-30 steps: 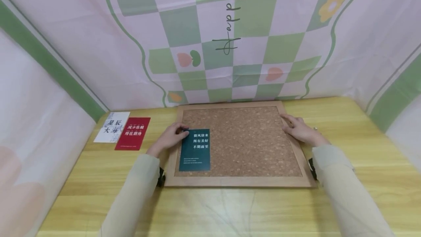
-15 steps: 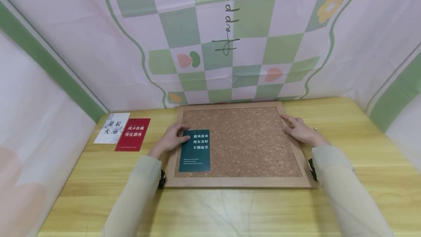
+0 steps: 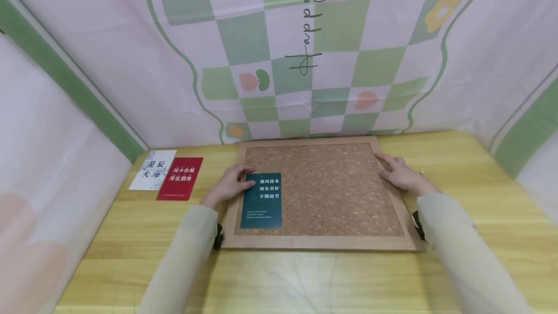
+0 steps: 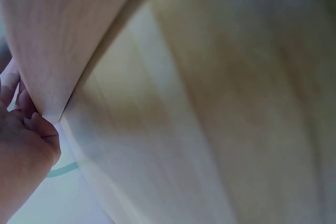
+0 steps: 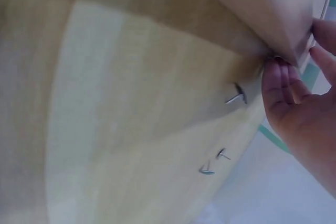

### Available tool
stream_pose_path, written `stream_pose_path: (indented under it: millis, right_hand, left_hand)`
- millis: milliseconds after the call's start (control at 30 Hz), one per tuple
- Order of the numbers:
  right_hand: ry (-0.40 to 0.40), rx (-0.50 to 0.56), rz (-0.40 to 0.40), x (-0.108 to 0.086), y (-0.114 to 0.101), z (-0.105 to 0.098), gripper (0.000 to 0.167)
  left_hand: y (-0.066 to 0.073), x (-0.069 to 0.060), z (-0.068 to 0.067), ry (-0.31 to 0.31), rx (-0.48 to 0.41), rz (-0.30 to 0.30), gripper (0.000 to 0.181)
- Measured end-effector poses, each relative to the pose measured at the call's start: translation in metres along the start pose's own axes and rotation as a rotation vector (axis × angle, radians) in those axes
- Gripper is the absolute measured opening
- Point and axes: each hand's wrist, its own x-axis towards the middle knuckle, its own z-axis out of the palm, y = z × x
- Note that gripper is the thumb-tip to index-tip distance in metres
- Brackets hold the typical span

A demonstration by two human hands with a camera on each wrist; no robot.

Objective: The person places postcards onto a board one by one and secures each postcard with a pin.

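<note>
In the head view a wood-framed corkboard (image 3: 340,193) lies flat on the table. A dark green card (image 3: 261,207) with white writing lies on its left part. My left hand (image 3: 228,185) holds the board's left edge, its thumb on the card's upper left edge and its index finger near the top left corner. On the opposite side my right hand (image 3: 403,174) grips the right frame edge, thumb and index finger on top. The wrist views show the other fingers of the left hand (image 4: 26,145) and the right hand (image 5: 299,98) bent against the frame's side.
A white card (image 3: 150,171) and a red card (image 3: 179,178) overlap on the table to the left. Several metal thumbtacks (image 5: 239,94) lie on the table (image 5: 131,129) right of the board. A patterned cloth (image 3: 314,86) hangs behind the board.
My left thumb has slid slightly down along the card's left edge. The right hand, the board and the cards keep their places; the head view has shifted a little.
</note>
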Motion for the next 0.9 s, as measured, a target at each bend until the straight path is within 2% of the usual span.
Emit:
stream_pose_path:
  millis: [233,433,667,900]
  right_hand:
    - [0.025,-0.1,-0.023,-0.002,-0.004,-0.009,0.059]
    - [0.081,-0.151,-0.011,-0.011,-0.002,-0.026,0.054]
    - [0.169,-0.133,-0.009,-0.027,0.018,-0.041,0.041]
    - [0.197,-0.156,0.064,-0.043,0.046,-0.052,0.041]
  left_hand:
    - [0.005,-0.003,-0.001,0.011,0.004,0.049,0.037]
    - [0.004,-0.001,-0.001,-0.002,0.008,0.021,0.038]
    - [0.005,-0.005,-0.002,0.002,0.032,0.024,0.036]
    - [0.007,-0.007,-0.002,0.001,0.032,0.017,0.037]
